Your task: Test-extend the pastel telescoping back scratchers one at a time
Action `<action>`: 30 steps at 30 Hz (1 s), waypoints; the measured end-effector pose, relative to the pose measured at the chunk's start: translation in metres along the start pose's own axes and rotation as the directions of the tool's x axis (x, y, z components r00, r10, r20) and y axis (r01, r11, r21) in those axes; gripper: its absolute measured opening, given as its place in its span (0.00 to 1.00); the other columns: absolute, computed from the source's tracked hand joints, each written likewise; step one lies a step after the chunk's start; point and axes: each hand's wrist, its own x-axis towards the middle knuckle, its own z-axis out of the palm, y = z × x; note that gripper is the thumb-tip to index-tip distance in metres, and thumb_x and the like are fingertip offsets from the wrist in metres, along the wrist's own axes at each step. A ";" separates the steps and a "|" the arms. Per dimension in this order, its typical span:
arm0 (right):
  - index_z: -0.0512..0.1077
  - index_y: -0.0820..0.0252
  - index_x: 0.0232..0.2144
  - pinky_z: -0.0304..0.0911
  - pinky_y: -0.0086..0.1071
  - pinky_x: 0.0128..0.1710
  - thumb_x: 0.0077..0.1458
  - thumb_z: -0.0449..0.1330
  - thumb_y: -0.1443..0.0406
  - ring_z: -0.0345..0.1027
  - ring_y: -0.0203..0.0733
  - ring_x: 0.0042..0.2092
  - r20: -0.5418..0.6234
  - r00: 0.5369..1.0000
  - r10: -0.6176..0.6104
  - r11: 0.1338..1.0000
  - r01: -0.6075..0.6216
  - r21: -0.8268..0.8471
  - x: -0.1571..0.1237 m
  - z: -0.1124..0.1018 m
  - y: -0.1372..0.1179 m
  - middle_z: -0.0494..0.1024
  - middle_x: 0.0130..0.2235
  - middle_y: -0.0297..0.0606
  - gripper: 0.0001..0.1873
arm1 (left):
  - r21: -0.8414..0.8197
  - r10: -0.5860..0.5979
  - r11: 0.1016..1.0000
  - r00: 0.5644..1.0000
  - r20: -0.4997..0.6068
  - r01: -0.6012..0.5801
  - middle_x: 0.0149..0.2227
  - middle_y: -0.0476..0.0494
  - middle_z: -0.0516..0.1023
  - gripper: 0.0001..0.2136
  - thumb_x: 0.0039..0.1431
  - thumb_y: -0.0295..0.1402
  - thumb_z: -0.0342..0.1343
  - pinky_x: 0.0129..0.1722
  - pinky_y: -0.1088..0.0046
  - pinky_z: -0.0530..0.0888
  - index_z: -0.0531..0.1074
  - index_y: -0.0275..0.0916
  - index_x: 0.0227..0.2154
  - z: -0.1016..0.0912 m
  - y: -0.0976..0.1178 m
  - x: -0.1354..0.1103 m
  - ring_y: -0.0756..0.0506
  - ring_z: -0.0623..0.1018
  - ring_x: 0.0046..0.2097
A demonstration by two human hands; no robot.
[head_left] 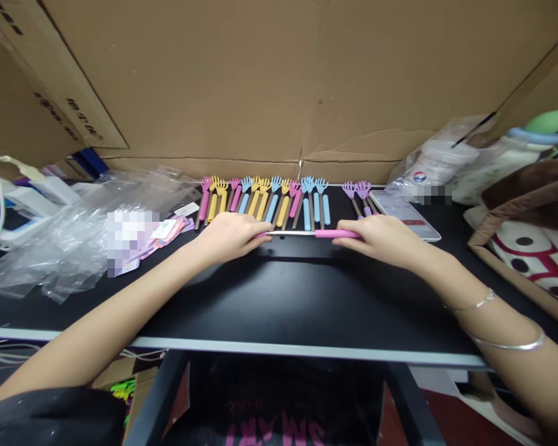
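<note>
Between my two hands a pink back scratcher [335, 233] is held level above the black table, its metal rod showing in the middle. My left hand [230, 236] is closed around the pink end at the left, which its fingers mostly cover. On the other side my right hand [376, 238] grips the pink handle. Just behind them lie several small hand-shaped back scratchers in a row: pink, yellow [263, 198] and blue [309, 201]. Some purple back scratchers [363, 192] lie apart to the right, partly behind my right hand.
Clear plastic bags [69, 248] and colourful cards [170, 230] lie at the left, near a white stand with a cable. A phone [407, 214], a bagged white cup [439, 162] and a brown plush bag [530, 204] are at the right. Cardboard [270, 80] walls the back.
</note>
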 end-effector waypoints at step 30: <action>0.73 0.57 0.32 0.43 0.29 0.24 0.65 0.42 0.48 0.68 0.40 0.25 -0.120 0.992 -0.024 0.996 0.014 -0.088 0.002 0.013 -0.005 0.76 0.22 0.38 0.27 | -0.011 0.025 1.000 0.965 -0.263 -0.029 0.25 0.48 0.77 0.15 0.66 0.37 0.46 0.24 0.73 0.54 0.72 0.39 0.27 0.011 0.002 -0.004 0.47 0.75 0.29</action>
